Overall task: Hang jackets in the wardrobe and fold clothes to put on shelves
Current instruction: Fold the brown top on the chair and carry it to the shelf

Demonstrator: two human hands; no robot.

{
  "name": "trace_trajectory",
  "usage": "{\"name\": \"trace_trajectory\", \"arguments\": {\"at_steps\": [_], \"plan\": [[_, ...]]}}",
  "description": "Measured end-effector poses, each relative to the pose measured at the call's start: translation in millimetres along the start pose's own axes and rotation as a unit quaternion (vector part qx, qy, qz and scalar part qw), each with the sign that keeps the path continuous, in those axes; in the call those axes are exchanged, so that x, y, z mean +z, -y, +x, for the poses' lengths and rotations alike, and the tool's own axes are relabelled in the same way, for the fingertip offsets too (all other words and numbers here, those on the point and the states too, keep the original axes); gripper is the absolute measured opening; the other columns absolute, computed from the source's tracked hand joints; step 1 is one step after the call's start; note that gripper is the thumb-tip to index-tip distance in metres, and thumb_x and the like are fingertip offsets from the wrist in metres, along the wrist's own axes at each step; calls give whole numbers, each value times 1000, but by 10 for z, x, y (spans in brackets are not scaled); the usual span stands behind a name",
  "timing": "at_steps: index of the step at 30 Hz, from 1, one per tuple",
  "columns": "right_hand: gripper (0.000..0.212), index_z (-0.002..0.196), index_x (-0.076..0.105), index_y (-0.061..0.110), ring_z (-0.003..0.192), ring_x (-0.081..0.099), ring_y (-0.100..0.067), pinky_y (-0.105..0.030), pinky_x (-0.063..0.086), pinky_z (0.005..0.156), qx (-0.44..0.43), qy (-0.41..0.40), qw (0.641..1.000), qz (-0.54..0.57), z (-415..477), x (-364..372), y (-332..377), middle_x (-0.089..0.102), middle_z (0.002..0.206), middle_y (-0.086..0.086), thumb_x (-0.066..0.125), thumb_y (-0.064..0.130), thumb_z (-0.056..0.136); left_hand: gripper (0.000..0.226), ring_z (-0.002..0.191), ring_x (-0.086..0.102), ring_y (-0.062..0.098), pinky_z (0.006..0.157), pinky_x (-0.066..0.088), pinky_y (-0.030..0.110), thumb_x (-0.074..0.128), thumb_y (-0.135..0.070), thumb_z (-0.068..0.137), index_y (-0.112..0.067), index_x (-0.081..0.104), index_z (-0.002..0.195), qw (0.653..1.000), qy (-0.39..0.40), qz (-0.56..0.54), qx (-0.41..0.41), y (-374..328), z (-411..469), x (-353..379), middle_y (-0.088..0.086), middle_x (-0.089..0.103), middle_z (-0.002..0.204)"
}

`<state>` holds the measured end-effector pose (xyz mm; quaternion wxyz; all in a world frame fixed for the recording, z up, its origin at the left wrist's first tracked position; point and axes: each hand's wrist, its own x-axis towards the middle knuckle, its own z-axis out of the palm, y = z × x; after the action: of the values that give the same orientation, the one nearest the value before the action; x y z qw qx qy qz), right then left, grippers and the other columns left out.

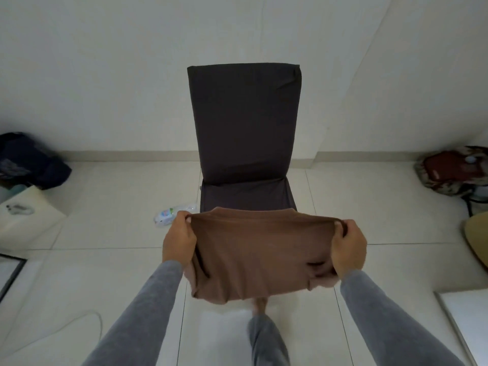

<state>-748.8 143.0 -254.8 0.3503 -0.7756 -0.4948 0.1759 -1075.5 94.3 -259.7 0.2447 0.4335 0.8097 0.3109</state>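
Brown garment (pixel 261 254): you hold it in the air at 12 o'clock, just this side of the chair seat. Its top edge is taut and the lower part hangs slack above the floor.
Left hand (pixel 179 239): clamped on the garment's 9 o'clock end, thumb and fingers pinching the edge.
Right hand (pixel 348 249): fingers curled round the 3 o'clock end, gripping bunched cloth.
Reason for hold: by my judgement, stretching the edge flattens the cloth so you can line up a fold.
Chair (pixel 244 122): dark and fabric-covered, at 12 o'clock beyond the garment. Its seat probably serves as your folding surface.
White bag (pixel 29 215): on the floor at 9 o'clock. I cannot tell its contents.
Dark bundle (pixel 29 159): just behind the white bag, against the wall.
Patterned bag (pixel 449 173): at 3 o'clock by the wall. Something red shows at its top, and the rest is unclear.
Plastic packet (pixel 171 213): on the floor beside the chair, at 11 o'clock.
Wardrobe, shelves: not in view.
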Motion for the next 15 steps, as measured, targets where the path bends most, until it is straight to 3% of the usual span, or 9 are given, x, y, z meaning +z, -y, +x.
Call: {"name": "trace_trajectory", "arguments": {"at_steps": [4, 6, 9, 15], "plan": [[20, 88, 56, 10, 75, 56, -29, -37, 47, 72, 5, 5, 999, -36, 720, 573, 86, 62, 83, -7, 46, 25, 97, 19, 75, 49, 22, 70, 38, 31, 36, -18, 100, -8, 52, 102, 996, -21, 70, 47, -67, 721, 291, 2, 53, 87], [18, 88, 57, 10, 76, 58, -33, -42, 48, 78, 1, 18, 998, -59, 1075, 890, 145, 64, 85, -9, 47, 24, 96, 20, 75, 54, 28, 70, 40, 33, 37, -18, 99, -7, 54, 103, 995, -25, 85, 33, -80, 1070, 451, 7, 56, 92], [15, 90, 57, 9, 77, 58, -33, -37, 36, 81, 0, 45, 992, -119, 1526, 1363, 178, 62, 88, -9, 47, 19, 96, 25, 87, 60, 38, 78, 44, 40, 37, -20, 99, -7, 57, 107, 993, -3, 118, -10, -58, 1629, 755, 11, 61, 107], [17, 92, 58, 12, 77, 55, -26, -38, 35, 83, 6, 102, 974, -203, 2111, 2178, -15, 62, 92, -8, 43, 18, 96, 25, 90, 59, 34, 79, 44, 41, 36, -19, 98, -9, 59, 102, 976, 49, 204, -51, 149, 2444, 1372, 12, 63, 102]]}}
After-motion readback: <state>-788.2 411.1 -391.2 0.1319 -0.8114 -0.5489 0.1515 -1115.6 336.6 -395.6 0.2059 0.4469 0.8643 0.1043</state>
